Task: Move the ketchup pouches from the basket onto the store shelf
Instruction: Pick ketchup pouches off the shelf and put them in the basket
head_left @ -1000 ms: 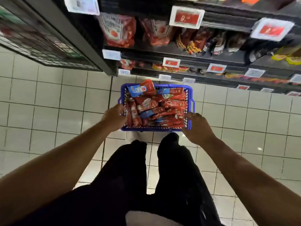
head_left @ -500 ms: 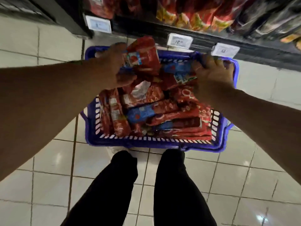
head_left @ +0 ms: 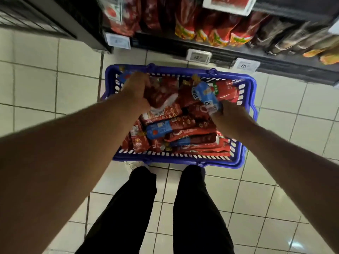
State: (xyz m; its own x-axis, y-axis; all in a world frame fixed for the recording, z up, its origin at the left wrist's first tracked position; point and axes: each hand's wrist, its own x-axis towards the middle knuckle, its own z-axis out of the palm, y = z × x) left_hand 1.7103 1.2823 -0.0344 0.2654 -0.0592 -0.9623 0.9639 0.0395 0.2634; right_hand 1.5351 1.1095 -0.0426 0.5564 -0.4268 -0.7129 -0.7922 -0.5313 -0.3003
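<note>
Fingers: left hand (head_left: 136,88) curled on red ketchup pouch (head_left: 161,94); right hand (head_left: 230,111) gripping blue-topped Heinz pouch (head_left: 206,98) | both inside blue basket (head_left: 183,162) on floor | basket near full | shelf (head_left: 229,52) placement pending.

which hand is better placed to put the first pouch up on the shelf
Probably the right hand: it grips a blue and red pouch already raised above the pile. The left hand is down among red pouches in the basket.

blue slotted basket (head_left: 245,114); red ketchup pouches (head_left: 185,125), some blue-labelled; cream tiled floor (head_left: 55,92); black shelf (head_left: 220,50); black trousers (head_left: 200,208).
</note>
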